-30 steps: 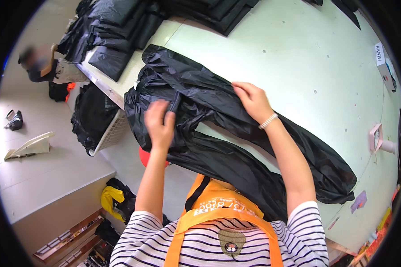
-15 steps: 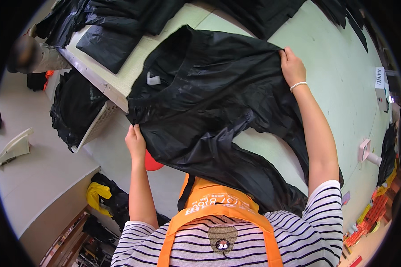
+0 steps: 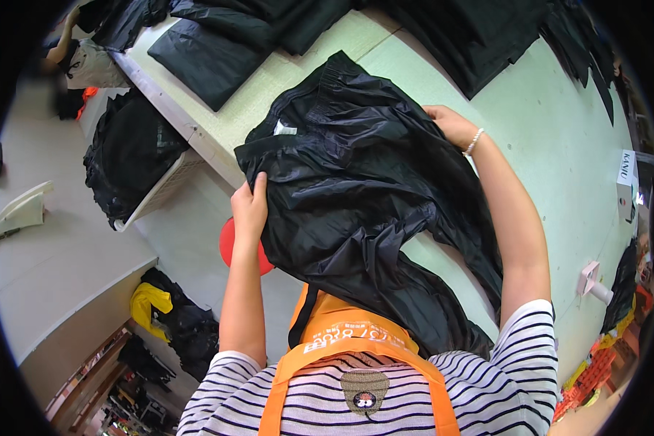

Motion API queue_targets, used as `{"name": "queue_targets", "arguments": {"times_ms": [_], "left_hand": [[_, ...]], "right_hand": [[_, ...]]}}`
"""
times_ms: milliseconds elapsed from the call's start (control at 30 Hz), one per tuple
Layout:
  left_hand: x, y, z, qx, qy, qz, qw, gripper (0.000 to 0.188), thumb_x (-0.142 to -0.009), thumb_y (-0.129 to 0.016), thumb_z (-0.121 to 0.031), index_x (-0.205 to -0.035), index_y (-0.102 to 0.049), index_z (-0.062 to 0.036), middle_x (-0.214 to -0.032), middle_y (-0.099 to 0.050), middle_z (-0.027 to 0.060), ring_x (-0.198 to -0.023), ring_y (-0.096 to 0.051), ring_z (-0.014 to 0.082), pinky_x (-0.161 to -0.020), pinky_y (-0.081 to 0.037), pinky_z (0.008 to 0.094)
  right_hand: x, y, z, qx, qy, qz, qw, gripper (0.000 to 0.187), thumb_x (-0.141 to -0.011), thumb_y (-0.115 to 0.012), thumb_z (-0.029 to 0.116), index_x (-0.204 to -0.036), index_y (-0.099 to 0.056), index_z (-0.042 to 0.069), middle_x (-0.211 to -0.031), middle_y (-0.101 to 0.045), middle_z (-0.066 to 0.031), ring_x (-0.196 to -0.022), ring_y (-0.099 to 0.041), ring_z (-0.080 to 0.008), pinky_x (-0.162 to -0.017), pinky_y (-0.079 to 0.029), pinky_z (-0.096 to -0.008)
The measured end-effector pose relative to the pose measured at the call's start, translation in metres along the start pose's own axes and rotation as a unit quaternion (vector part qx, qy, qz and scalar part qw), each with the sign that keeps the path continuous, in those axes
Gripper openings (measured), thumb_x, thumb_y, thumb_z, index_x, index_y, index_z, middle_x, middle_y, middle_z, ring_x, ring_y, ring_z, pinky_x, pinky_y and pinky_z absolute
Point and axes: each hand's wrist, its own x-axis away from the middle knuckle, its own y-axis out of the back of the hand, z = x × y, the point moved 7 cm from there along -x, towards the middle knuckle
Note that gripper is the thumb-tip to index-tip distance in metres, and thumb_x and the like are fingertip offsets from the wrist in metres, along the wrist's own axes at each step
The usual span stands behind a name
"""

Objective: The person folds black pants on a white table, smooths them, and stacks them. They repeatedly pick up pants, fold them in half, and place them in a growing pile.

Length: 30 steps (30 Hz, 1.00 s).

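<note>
A pair of black trousers (image 3: 341, 203) of thin shiny fabric lies crumpled across the pale table, its elastic waistband toward the upper left and its legs running down toward me. Inside the waist a small white label (image 3: 285, 128) shows. My left hand (image 3: 251, 208) is closed on the waistband's left end, thumb on top and most fingers hidden under the cloth. At the far right side of the trousers, my right hand (image 3: 454, 129) grips the edge, its fingertips partly hidden behind the fabric.
Folded black garments (image 3: 211, 62) lie along the table's far side. A white basket (image 3: 160, 190) heaped with black clothes stands left of the table (image 3: 552, 189). A red round object (image 3: 229, 243) sits below my left forearm. Another person (image 3: 94, 64) is at the upper left.
My left hand has moved up and right with the waistband. The right hand has shifted down and slightly left, and the trousers have gone from stretched to slack and bunched.
</note>
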Motion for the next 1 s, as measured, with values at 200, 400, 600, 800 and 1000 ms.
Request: {"name": "queue_targets", "arguments": {"times_ms": [200,400,600,800,1000], "left_hand": [[0.010,0.019,0.003,0.602,0.160,0.174,0.762,0.038,-0.093,-0.048,-0.019,-0.120,-0.052,0.0071,-0.115,-0.060,0.0176,-0.105,-0.059,0.0290,-0.098,-0.041,0.0399],[-0.008,0.047,-0.033,-0.245,-0.191,-0.289,0.905,0.051,-0.086,-0.056,-0.016,-0.129,-0.042,0.0090,-0.127,-0.049,0.0248,-0.121,-0.045,0.0357,-0.105,-0.031,0.0430],[0.094,-0.172,-0.142,-0.226,-0.349,0.221,0.882,0.062,-0.087,-0.057,-0.028,-0.140,-0.034,-0.0073,-0.146,-0.032,0.0168,-0.137,-0.024,0.0331,-0.109,-0.020,0.0530],[0.062,-0.218,-0.103,-0.413,-0.406,0.117,0.807,0.074,-0.083,-0.057,-0.051,-0.143,-0.032,-0.0153,-0.151,-0.024,0.0114,-0.140,-0.019,0.0308,-0.105,-0.019,0.0615],[0.102,-0.191,-0.144,-0.235,-0.545,0.144,0.792,0.060,-0.084,-0.063,-0.028,-0.134,-0.043,-0.0020,-0.139,-0.041,0.0192,-0.129,-0.037,0.0364,-0.105,-0.029,0.0469]], "right_hand": [[0.039,0.091,0.032,0.381,0.034,-0.475,0.793,0.036,-0.086,-0.059,0.037,-0.099,-0.058,0.003,-0.088,-0.065,-0.0190,-0.083,-0.061,-0.0342,-0.076,-0.047,-0.0382],[0.064,-0.019,0.072,0.510,0.220,-0.439,0.706,0.062,-0.077,-0.064,0.042,-0.125,-0.048,0.006,-0.120,-0.051,-0.0202,-0.115,-0.044,-0.0404,-0.094,-0.036,-0.0499],[0.067,-0.121,-0.032,0.465,0.100,-0.339,0.812,0.066,-0.082,-0.056,0.039,-0.140,-0.037,0.013,-0.150,-0.025,-0.0150,-0.139,-0.017,-0.0349,-0.110,-0.014,-0.0553],[0.224,-0.049,-0.061,0.031,0.132,-0.447,0.884,0.023,-0.083,-0.063,0.015,-0.103,-0.065,0.005,-0.098,-0.067,-0.0122,-0.092,-0.063,-0.0291,-0.080,-0.050,-0.0342],[0.607,-0.031,-0.233,0.229,-0.078,-0.840,0.486,0.027,-0.080,-0.050,-0.004,-0.103,-0.062,0.004,-0.105,-0.060,-0.0132,-0.100,-0.057,-0.0300,-0.089,-0.044,-0.0363]]}}
